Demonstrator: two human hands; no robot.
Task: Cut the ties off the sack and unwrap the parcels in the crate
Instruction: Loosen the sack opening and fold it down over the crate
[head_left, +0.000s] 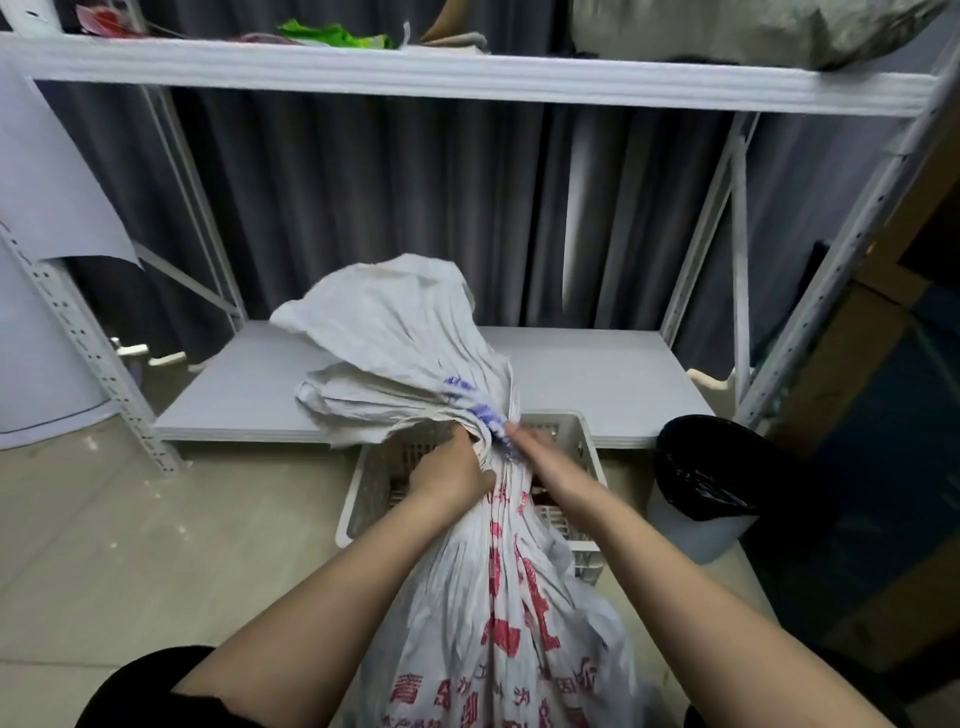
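1. Head view looks down your two bare forearms to a tall white woven plastic sack (498, 597) printed with red characters, standing upright between your arms on the pale tiled floor (130, 545).
2. Your left hand (451, 470) wraps around the left side of the sack's gathered neck, fingers curled into the bunched folds and gripping them.
3. Your right hand (535, 446) sits on the right side of the same neck, fingers curled and pinching at the pleated fabric where blue print shows; the frame is too blurred to tell whether it has hold of a tie.
4. Above your hands the loose top of the sack flares open and flops to the left, over the front edge of the low shelf.
5. Just behind the sack stands a white perforated plastic crate (582, 452) on the floor; the sack hides most of its inside, and only a dark reddish patch shows within.
6. Behind the crate is a white metal shelving rack (467, 78), its low grey board (597, 384) bare where visible.
7. Right of the crate stands a pale bin lined with a black bag (701, 478).
8. Dark grey curtains (415, 208) hang behind the rack.
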